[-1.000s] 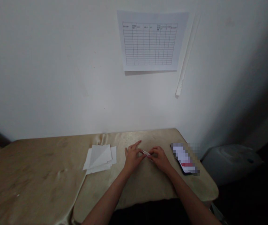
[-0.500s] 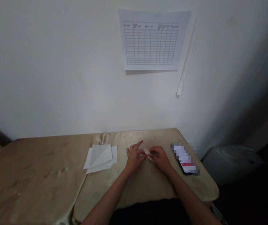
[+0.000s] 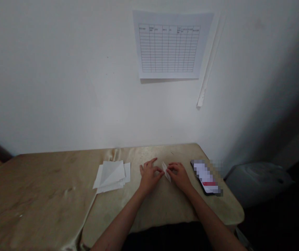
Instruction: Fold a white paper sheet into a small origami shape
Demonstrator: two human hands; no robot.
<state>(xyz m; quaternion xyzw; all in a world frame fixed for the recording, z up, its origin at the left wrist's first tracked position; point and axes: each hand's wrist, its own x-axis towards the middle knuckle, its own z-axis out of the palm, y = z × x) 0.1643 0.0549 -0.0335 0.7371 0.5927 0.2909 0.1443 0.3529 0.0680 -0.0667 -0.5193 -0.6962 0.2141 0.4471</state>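
A small folded piece of white paper (image 3: 166, 171) stands between my two hands, over the cloth-covered table. My left hand (image 3: 150, 175) pinches its left side with thumb and index finger, while the other fingers stretch out. From the right, my right hand (image 3: 178, 175) grips the same paper between thumb and fingertips. Left of my hands lies a loose stack of white paper sheets (image 3: 113, 176), the top one showing a diagonal crease. The exact folds of the held paper are too small to make out.
The table (image 3: 47, 195) wears a shiny beige cloth and meets a white wall. A phone (image 3: 205, 177), partly pixelated, lies to the right. A printed chart (image 3: 169, 48) hangs on the wall. Past the table's right edge sits a pale, bulky container (image 3: 256, 183).
The folded paper has turned more upright and looks narrower between my fingers. My left hand has shifted slightly left; the right hand has barely moved.
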